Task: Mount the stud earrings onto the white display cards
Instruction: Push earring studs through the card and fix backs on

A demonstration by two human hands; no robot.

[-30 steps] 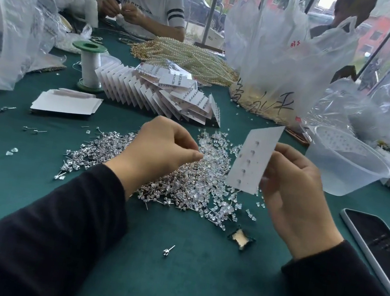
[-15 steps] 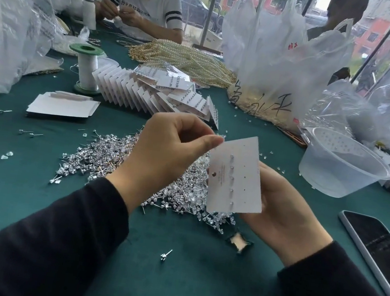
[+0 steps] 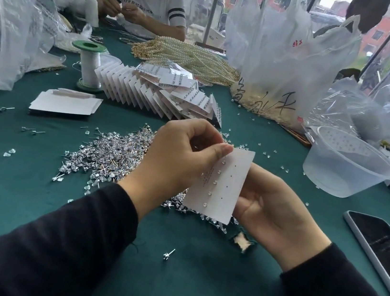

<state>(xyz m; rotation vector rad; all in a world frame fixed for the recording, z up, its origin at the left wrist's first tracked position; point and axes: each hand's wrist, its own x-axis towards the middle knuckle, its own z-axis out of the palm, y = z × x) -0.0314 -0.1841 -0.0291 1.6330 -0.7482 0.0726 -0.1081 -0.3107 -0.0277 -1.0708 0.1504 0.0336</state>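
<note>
Centre frame: my left hand (image 3: 181,163) pinches the white display card (image 3: 227,190) by its top corner; my right hand (image 3: 279,217) grips its right edge.

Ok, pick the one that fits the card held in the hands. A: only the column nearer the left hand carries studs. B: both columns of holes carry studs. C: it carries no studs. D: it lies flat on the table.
A: on the white card the studs run down the side by the left hand, and the holes toward the right hand are bare dark dots.
</note>
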